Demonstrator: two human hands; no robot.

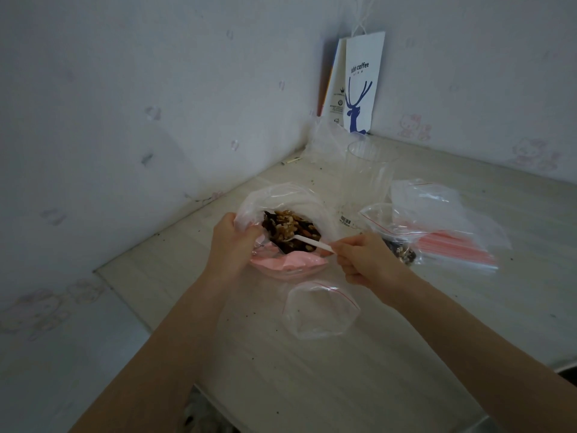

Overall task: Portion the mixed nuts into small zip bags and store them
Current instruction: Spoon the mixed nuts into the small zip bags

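The scooping step is in hand. The left hand (232,242) grips the near-left rim of the big bag (281,198) and holds its mouth wide. The right hand (365,257) pinches the handle of a white spoon (309,243), whose bowl is dipped into the nuts (292,229) that lie in the bag, between the two hands and a little beyond them.

An empty zip bag (321,310) lies on the counter (343,385), nearer the person than both hands, just below the right wrist, its mouth slack. Just beyond the right hand lies a filled bag (399,239) with some nuts inside, and past it a stack of spare bags (452,245).

So at least one portion looks done, with much of the mix left. The next move probably calls for lifting a level spoonful clear and carrying it back to the empty zip bag. That bag's mouth lies flat, so the left hand would likely need to let go of the big bag and prop it open, or nuts may spill.
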